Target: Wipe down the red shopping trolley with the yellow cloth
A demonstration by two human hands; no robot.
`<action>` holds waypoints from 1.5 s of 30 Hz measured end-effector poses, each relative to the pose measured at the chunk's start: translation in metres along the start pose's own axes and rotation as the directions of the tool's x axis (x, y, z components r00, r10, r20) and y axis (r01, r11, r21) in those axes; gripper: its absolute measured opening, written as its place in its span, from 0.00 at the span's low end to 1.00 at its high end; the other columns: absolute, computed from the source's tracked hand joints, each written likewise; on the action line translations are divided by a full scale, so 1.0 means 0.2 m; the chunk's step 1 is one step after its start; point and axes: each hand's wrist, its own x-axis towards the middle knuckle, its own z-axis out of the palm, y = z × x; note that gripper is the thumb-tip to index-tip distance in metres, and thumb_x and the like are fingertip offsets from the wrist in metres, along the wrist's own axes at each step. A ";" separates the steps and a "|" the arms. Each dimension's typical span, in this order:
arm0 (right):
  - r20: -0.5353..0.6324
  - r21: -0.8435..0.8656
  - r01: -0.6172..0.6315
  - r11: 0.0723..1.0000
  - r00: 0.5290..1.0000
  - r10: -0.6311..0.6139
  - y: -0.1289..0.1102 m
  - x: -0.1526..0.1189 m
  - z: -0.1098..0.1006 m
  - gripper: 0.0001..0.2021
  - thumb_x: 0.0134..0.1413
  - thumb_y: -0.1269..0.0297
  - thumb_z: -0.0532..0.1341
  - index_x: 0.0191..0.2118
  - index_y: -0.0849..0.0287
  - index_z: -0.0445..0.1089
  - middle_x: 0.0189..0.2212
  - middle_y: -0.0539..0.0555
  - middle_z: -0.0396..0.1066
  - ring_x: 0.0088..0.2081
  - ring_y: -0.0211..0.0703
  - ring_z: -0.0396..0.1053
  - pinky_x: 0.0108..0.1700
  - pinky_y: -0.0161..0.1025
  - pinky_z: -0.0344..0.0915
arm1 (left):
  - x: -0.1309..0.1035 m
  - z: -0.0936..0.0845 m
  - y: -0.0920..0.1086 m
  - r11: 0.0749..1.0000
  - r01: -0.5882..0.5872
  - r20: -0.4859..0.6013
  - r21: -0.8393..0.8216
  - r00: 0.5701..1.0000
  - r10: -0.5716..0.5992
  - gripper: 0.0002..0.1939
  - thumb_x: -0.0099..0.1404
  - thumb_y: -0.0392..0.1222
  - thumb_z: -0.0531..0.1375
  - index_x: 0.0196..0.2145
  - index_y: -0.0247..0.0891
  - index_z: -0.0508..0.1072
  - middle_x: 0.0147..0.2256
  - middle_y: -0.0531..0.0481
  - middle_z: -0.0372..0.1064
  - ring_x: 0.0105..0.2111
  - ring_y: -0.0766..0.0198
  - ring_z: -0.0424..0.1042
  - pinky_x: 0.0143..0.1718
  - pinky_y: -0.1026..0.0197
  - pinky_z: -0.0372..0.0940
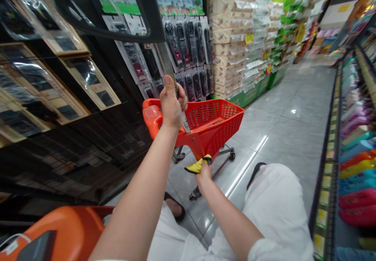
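My left hand (172, 102) is raised and closed around the long handle of a large black-rimmed item (147, 14) wrapped in clear plastic; its round head fills the top of the view. My right hand (205, 173) reaches low and grips a yellow and black cloth-like piece (194, 167) just under the front of a small red shopping cart (219, 122). The cart's basket looks empty and stands on the grey tiled floor (288, 116) right in front of me. My legs in white trousers (276, 206) show below.
Dark shelves with boxed items (88, 81) line the left. Blister packs (190, 42) hang behind the cart, with stacked paper goods (235, 38) beyond. Colourful slippers (357, 163) fill the right-hand shelf. An orange cart part (67, 229) sits at bottom left. The aisle runs away to the upper right.
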 end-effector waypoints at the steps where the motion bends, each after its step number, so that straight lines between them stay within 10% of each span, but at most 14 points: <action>1: -0.033 0.005 0.018 1.000 0.999 -0.018 -0.04 -0.03 0.06 0.09 0.47 0.63 0.60 0.36 0.55 0.62 0.26 0.45 0.69 0.28 0.37 0.70 0.32 0.35 0.69 | 0.00 0.00 0.00 1.000 -0.002 0.000 -0.006 1.000 0.002 0.30 0.63 0.67 0.51 0.16 0.41 0.58 0.11 0.61 0.41 0.09 0.74 0.41 0.12 0.65 0.38; 8: 0.040 -0.334 0.460 0.823 0.879 -0.475 -0.32 -0.22 0.18 0.20 0.46 0.66 0.62 0.48 0.56 0.66 0.49 0.56 0.64 0.53 0.46 0.63 0.59 0.45 0.58 | 0.01 0.00 -0.01 0.998 -0.019 0.022 -0.056 1.000 0.020 0.30 0.63 0.66 0.52 0.16 0.39 0.59 0.11 0.62 0.41 0.09 0.76 0.41 0.11 0.67 0.38; 13: 0.011 -0.496 0.490 0.717 0.829 -0.559 -0.38 -0.34 0.20 0.18 0.50 0.68 0.57 0.49 0.60 0.64 0.47 0.61 0.62 0.51 0.49 0.62 0.57 0.54 0.57 | 0.01 -0.01 -0.01 0.998 -0.011 0.012 -0.060 1.000 0.012 0.31 0.62 0.67 0.52 0.16 0.38 0.59 0.11 0.62 0.41 0.09 0.77 0.42 0.12 0.69 0.37; 21: 0.436 -0.436 0.865 0.248 0.444 -0.782 -0.84 -0.29 0.38 0.19 0.54 0.70 0.54 0.53 0.55 0.65 0.54 0.60 0.60 0.58 0.49 0.58 0.61 0.53 0.54 | -0.01 -0.04 -0.01 0.996 -0.063 0.070 -0.061 0.995 0.067 0.31 0.60 0.68 0.54 0.17 0.38 0.60 0.11 0.62 0.42 0.09 0.76 0.41 0.13 0.69 0.38; 26: 0.517 -0.558 0.792 0.246 0.564 -0.644 -0.98 -0.14 0.35 0.14 0.55 0.69 0.53 0.46 0.57 0.69 0.44 0.57 0.69 0.49 0.47 0.65 0.54 0.47 0.60 | -0.02 -0.05 0.00 0.996 -0.073 0.076 -0.053 0.994 0.077 0.31 0.59 0.69 0.54 0.17 0.38 0.60 0.11 0.62 0.41 0.10 0.76 0.42 0.13 0.69 0.38; 31: 0.847 -0.403 0.913 0.070 0.400 -0.350 -1.11 -0.13 0.35 0.13 0.53 0.69 0.56 0.44 0.57 0.71 0.44 0.56 0.71 0.47 0.46 0.66 0.52 0.43 0.61 | -0.02 -0.07 0.01 0.996 -0.069 0.076 -0.061 0.994 0.073 0.30 0.60 0.69 0.54 0.18 0.38 0.60 0.11 0.62 0.42 0.10 0.76 0.42 0.13 0.69 0.38; 36: 0.754 -0.575 0.816 0.057 0.555 -0.352 -1.18 -0.06 0.35 0.09 0.56 0.68 0.55 0.37 0.59 0.72 0.36 0.56 0.71 0.41 0.45 0.68 0.46 0.41 0.63 | -0.03 -0.06 0.02 0.995 -0.062 0.082 -0.073 0.994 0.068 0.30 0.59 0.69 0.55 0.18 0.38 0.60 0.11 0.62 0.42 0.10 0.76 0.42 0.13 0.69 0.38; 42: 0.889 -0.340 0.935 0.102 0.354 -0.291 -1.12 -0.14 0.37 0.14 0.57 0.69 0.53 0.46 0.56 0.71 0.46 0.56 0.70 0.49 0.45 0.66 0.54 0.44 0.61 | -0.02 -0.06 0.01 0.995 -0.059 0.076 -0.076 0.995 0.065 0.31 0.58 0.69 0.54 0.17 0.38 0.60 0.11 0.61 0.42 0.09 0.76 0.42 0.12 0.69 0.37; 45: 0.784 -0.439 0.885 0.156 0.462 -0.415 -1.07 -0.17 0.36 0.16 0.56 0.71 0.52 0.47 0.56 0.71 0.46 0.57 0.67 0.49 0.47 0.65 0.54 0.48 0.61 | -0.02 -0.06 0.01 0.993 -0.057 0.090 -0.100 0.994 0.066 0.30 0.59 0.68 0.55 0.17 0.37 0.60 0.11 0.61 0.43 0.09 0.77 0.42 0.12 0.69 0.37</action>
